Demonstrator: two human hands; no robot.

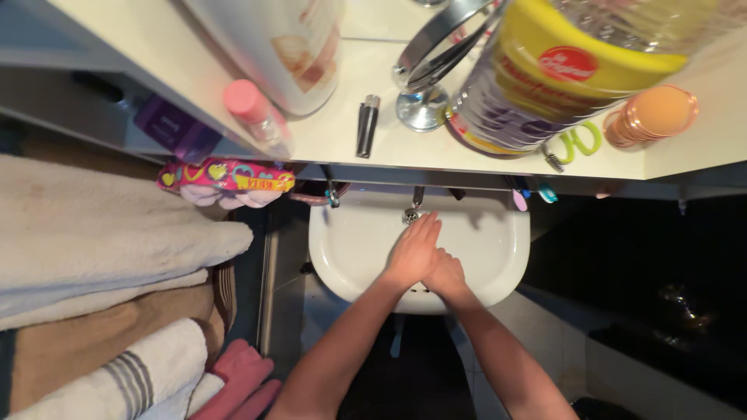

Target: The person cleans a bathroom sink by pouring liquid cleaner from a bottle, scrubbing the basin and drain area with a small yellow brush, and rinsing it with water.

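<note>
White basin, rounded corners, glossy, sits center frame just below the shelf edge; metal tap at its upper rim. Both hands over the bowl, pressed together: left hand flat, fingers extended toward the tap, lying atop right hand, which is mostly covered.

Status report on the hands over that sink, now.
Left hand laid flat across right hand, both empty, pressed together. Both above white sink, below the tap. Nothing between hands and basin.
</note>
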